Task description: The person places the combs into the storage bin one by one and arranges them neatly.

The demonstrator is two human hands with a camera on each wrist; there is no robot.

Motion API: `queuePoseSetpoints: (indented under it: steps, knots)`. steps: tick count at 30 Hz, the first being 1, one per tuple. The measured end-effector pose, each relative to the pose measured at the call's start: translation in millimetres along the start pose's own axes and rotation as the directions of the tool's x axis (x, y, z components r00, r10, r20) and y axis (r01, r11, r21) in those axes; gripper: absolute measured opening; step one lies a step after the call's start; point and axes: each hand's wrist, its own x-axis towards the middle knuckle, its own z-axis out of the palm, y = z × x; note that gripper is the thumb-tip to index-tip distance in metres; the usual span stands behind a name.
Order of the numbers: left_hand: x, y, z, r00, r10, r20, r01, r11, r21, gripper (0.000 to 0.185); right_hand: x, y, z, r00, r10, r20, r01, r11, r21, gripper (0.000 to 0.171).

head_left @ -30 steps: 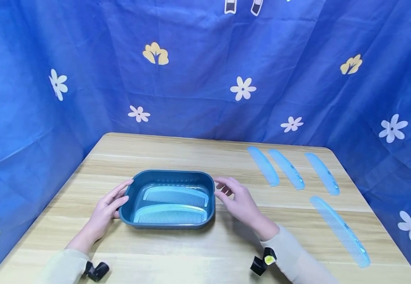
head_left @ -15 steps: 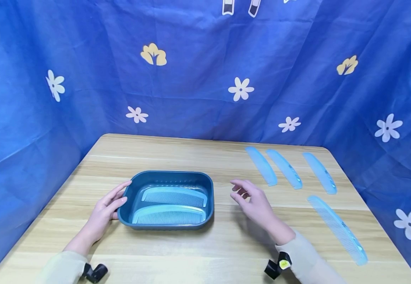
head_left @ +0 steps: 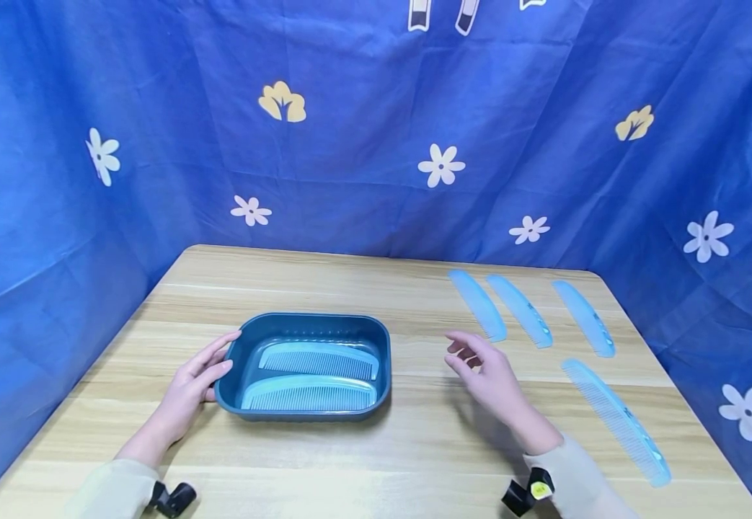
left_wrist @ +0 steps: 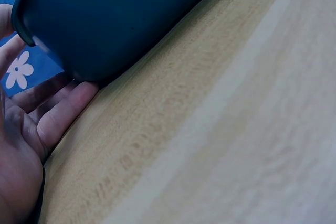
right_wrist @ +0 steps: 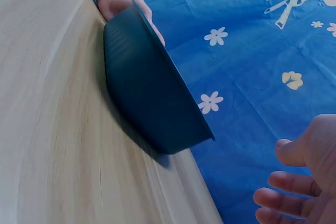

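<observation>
A dark teal plastic storage box (head_left: 304, 415) with rounded corners sits on the table left of centre. Two light blue combs lie in it, a far comb (head_left: 319, 358) and a near comb (head_left: 309, 393), teeth toward the person. My left hand (head_left: 184, 389) grips the box's left end, thumb and forefinger at the rim. In the left wrist view its other fingers (left_wrist: 68, 114) reach against the lower edge. My right hand (head_left: 489, 378) hovers right of the box (right_wrist: 147, 87), fingers loosely bent, nothing in them. The nearest loose comb (head_left: 478, 305) lies just beyond it.
On the right of the wooden table (head_left: 376, 468) lie more light blue combs: a second back comb (head_left: 520, 310), a third one (head_left: 583, 317) near the right edge, and a larger front comb (head_left: 617, 420). Blue flower-patterned cloth (head_left: 350, 180) hangs around the table.
My right hand has let go of the box's right rim and moved right, toward the loose combs. The left hand, the box and the combs stay in place.
</observation>
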Motion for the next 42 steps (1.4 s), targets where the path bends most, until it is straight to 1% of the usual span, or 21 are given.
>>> queuePoseSetpoints:
  steps: [5,13,18,27,31,34,38,42]
  knots:
    - [0.2,-0.2,0.4,1.0,0.003,0.002,-0.003,1.0,-0.001,0.048,-6,4,-7,1.0,0.023,-0.016,-0.023,1.0,0.001,0.032]
    - [-0.9,0.7,0.7,1.0,-0.005,-0.007,0.005,1.0,0.029,0.048,-16,14,-24,0.997,0.055,-0.062,-0.058,0.997,-0.047,0.03]
    - [-1.3,1.2,-0.4,1.0,-0.003,-0.007,0.003,1.0,0.019,0.048,-23,23,-34,0.995,0.083,-0.063,-0.087,0.994,-0.063,0.032]
    - [-0.8,0.2,0.8,1.0,-0.014,-0.006,0.014,0.999,0.043,0.048,-36,40,-51,0.992,0.099,-0.08,-0.108,0.988,-0.109,0.032]
    - [-0.9,-0.7,0.1,1.0,-0.002,-0.003,0.002,1.0,0.022,0.048,-42,43,-59,0.99,0.099,-0.098,-0.112,0.985,-0.135,0.032]
    - [-0.4,-0.4,0.0,1.0,-0.001,-0.002,0.001,1.0,0.009,0.048,-45,45,-66,0.988,0.115,-0.101,-0.129,0.981,-0.148,0.034]
    - [-0.4,-0.2,0.5,1.0,0.0,-0.002,0.0,1.0,0.01,0.048,-49,49,-73,0.984,0.149,-0.1,-0.164,0.972,-0.168,0.036]
    - [-0.5,-0.3,0.8,1.0,0.0,0.0,0.0,1.0,0.013,0.048,-54,55,-78,0.981,0.151,-0.12,-0.173,0.965,-0.198,0.036]
